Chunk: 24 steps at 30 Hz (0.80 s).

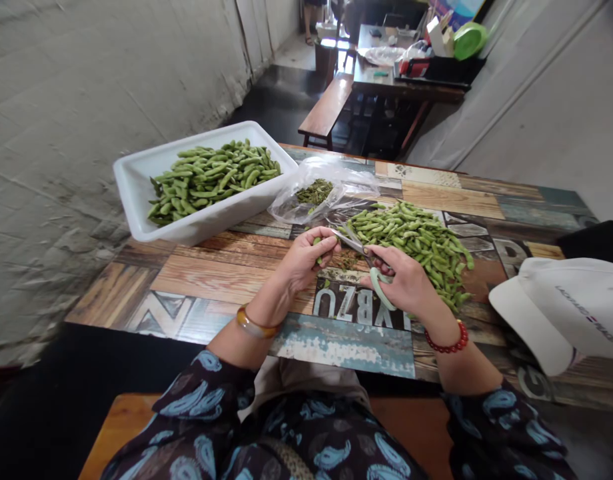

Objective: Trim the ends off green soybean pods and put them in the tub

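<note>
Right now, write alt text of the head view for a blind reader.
The right hand holds scissors; the left hand pinches a green pod above a table. Nearby sit a pod pile, a bag of green scraps and a white tub of pods.

Steel-bladed scissors (353, 244) with pale green handles slant toward a partly hidden green bean pod (317, 243); plump green pods (409, 230) lie heaped nearby.

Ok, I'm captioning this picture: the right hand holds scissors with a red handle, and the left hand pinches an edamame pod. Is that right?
Not quite: the handle of the scissors is pale green, not red, as the head view shows. The right hand does hold them, and the left hand pinches an edamame pod.
</note>
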Available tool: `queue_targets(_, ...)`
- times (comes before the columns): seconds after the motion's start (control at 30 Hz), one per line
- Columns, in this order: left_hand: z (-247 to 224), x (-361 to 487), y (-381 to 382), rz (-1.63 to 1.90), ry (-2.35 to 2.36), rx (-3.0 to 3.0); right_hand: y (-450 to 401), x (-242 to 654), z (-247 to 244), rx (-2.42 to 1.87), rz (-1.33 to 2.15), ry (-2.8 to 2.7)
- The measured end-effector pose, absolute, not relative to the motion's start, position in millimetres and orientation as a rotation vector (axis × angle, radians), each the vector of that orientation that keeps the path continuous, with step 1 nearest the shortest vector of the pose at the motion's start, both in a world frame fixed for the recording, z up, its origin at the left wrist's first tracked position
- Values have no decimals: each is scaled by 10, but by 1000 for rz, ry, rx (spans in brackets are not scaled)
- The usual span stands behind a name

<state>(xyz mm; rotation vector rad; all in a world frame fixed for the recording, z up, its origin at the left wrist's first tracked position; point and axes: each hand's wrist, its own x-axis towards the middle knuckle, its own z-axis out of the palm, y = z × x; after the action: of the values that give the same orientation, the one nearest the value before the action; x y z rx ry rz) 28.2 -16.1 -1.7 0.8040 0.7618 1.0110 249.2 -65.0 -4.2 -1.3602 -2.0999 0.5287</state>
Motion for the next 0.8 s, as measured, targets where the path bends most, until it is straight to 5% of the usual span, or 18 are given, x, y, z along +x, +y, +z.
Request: queue_targets(0.8,-31,340,-209,974,675,903,-631,2490,-97,-1271,485,-2184)
